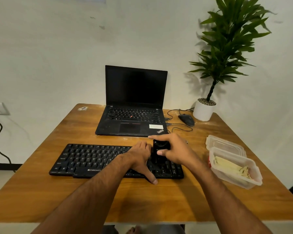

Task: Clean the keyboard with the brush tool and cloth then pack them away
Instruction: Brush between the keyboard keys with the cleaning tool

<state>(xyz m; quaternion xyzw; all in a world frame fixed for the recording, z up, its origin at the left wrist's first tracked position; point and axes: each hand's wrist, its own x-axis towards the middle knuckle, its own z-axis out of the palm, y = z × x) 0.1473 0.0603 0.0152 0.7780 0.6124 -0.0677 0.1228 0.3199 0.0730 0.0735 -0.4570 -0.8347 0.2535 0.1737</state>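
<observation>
The right hand [175, 150] is gripping a small black brush tool [159, 152], fingers and thumb curled round its upper body, and is holding it upright over the right part of the flat black plastic keyboard [95, 160]. The tool's lower end is probably touching the keys, though it is too dark to be sure. The left hand [140, 159] is resting flat on the keyboard just beside the tool, fingers straight and thumb reaching over the near edge onto the brown wooden table [41, 191]. To the right, well apart, a clear plastic box [235, 171] is holding a pale folded cloth [230, 166], its clear lid [223, 144] lying behind it. Beyond the keyboard, an open black laptop [134, 107] is standing with a dark screen.
</observation>
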